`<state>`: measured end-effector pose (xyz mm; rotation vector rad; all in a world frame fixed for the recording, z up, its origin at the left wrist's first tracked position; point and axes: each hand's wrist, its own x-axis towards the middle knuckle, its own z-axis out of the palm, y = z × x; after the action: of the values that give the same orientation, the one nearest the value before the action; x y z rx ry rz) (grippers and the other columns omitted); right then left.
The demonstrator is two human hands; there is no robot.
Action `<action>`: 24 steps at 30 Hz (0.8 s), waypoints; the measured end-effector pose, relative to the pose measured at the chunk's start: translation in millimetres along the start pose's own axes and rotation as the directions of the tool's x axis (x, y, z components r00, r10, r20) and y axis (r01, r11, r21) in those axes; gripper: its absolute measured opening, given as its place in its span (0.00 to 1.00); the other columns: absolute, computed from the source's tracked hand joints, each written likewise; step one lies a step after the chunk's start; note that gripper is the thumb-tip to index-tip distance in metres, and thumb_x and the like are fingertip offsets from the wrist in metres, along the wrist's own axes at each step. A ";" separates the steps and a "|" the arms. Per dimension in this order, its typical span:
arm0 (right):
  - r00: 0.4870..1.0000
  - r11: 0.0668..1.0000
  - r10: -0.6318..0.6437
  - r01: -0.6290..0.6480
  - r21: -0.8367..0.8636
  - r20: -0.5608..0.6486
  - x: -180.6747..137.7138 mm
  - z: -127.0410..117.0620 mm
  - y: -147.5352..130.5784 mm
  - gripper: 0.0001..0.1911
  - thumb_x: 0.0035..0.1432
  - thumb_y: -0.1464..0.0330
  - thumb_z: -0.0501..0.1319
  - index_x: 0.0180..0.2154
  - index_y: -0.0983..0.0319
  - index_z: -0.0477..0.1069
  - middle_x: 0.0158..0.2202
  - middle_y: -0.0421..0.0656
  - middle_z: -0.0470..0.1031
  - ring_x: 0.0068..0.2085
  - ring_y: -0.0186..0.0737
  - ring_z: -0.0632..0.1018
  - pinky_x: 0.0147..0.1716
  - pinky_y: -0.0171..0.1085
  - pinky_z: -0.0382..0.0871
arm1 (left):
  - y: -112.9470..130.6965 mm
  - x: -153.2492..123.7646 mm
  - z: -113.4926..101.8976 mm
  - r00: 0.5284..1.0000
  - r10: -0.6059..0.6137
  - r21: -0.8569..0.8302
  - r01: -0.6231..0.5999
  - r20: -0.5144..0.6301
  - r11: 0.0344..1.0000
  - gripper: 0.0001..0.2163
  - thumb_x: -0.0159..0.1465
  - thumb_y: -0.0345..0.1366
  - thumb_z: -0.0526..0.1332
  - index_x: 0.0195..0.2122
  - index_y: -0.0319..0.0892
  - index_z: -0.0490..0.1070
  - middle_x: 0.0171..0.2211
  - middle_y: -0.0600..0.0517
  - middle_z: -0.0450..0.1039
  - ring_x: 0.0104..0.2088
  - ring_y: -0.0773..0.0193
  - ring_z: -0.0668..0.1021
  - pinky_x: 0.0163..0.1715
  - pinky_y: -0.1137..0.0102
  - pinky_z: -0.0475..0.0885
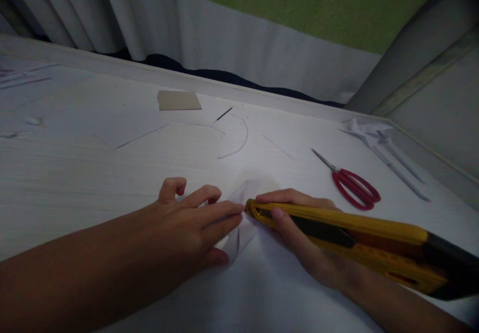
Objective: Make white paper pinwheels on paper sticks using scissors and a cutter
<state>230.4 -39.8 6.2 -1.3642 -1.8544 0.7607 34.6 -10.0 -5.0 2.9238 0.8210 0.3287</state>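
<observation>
A folded piece of white paper [241, 241] lies on the white table in front of me. My left hand [194, 218] holds it, with the index and middle fingers pressed on top and the thumb at its lower edge; the ring and little fingers are curled up. From the right, my right hand [299, 238] grips a yellow and black stapler [359, 233] near its front end. That nose rests at the paper, touching or almost touching my left fingertips. Part of the paper is hidden beneath the fingers and the stapler.
Red-handled scissors [354, 186] lie at the right, closed. Behind them is a folded white paper construction [374, 136]. Toward the back are a brown cardboard piece [178, 100], a thin dark stick [224, 114] and a curved paper strip [245, 136]. A raised ledge and curtain border the table.
</observation>
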 end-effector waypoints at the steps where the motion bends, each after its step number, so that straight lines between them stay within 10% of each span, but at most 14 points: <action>1: 1.000 1.000 -0.003 0.003 0.001 0.002 -0.1 0.0 0.5 0.08 0.50 0.73 0.55 0.34 0.62 0.70 0.31 0.41 0.74 0.32 0.32 0.74 0.28 0.28 0.69 | -0.1 -0.2 1.1 1.000 -0.010 0.000 0.010 -0.003 1.000 0.12 0.58 0.37 0.50 0.43 0.49 0.64 0.39 0.55 0.69 0.40 0.60 0.67 0.39 0.66 0.56; 24: 0.996 0.977 -0.092 0.088 -0.192 -0.015 -9.6 6.4 2.8 0.09 0.49 0.71 0.55 0.35 0.56 0.66 0.26 0.38 0.73 0.22 0.31 0.73 0.18 0.28 0.65 | 9.1 5.2 15.0 0.989 -0.085 -0.002 0.085 -0.120 0.996 0.09 0.59 0.33 0.47 0.34 0.46 0.66 0.32 0.53 0.67 0.36 0.61 0.67 0.42 0.58 0.53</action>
<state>228.6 -48.6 -1.5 -1.3897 -1.9972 0.5281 46.9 -15.4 -17.4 2.8844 0.9600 0.5005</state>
